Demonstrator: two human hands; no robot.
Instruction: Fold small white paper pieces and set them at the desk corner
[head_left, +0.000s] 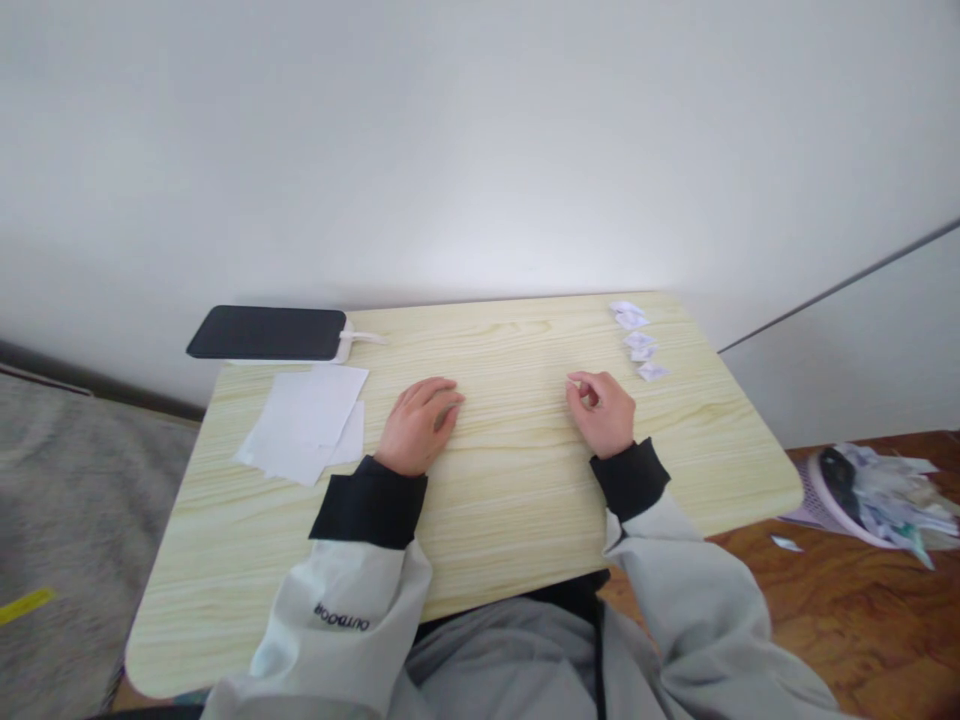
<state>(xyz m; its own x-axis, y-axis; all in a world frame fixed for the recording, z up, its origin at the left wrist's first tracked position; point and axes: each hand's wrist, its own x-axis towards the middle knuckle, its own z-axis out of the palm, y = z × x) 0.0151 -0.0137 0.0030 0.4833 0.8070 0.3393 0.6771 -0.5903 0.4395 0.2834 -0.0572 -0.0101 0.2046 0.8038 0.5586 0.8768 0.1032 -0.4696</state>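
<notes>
My left hand (418, 428) lies palm down on the pale wooden table (510, 470), its fingers stretched out and bent a little, holding nothing. Close by on its left is a loose pile of white paper sheets (307, 420), not touched by the hand. My right hand (602, 412) rests on the right half of the tabletop, fingers curled so that thumb and index finger make a ring. Nothing shows inside that ring. Just beyond it stand three small folded white paper pieces (641, 346) in a row near the back right edge.
A black phone (268, 333) lies on a white block at the back left, with a short white cable (365, 337). The white wall (480, 150) borders the table's back. On the floor at right, a basket (821, 500) overflows with crumpled waste; a paper scrap (786, 543) lies beside it.
</notes>
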